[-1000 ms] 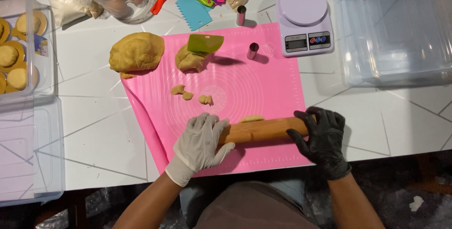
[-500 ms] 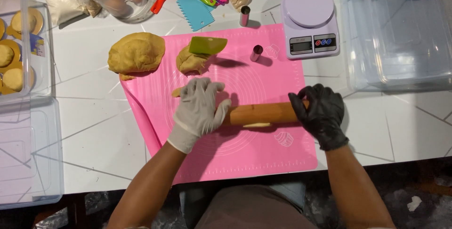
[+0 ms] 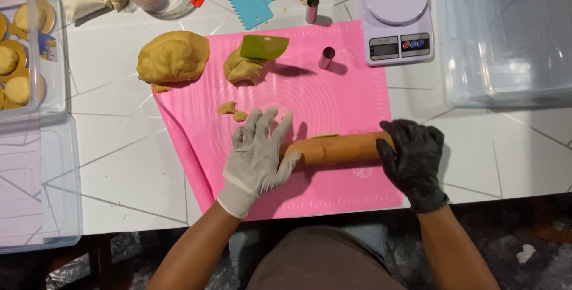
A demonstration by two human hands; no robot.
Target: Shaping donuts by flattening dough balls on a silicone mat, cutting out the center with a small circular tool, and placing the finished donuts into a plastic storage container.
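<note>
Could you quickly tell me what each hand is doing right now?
Left hand: open, fingers spread, palm on the wooden rolling pin.
Right hand: curled over the pin's other end.

wooden rolling pin [image 3: 338,148] — lying crosswise, on pink mat [image 3: 333,99]

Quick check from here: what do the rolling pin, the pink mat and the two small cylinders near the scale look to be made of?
Rolling pin: looks like wood, matte tan, smooth.
Pink mat: probably silicone, thin and flexible, its left edge curling up, faint printed rings.
Small cylinders: apparently metal, shiny grey with bright reflections.
</note>
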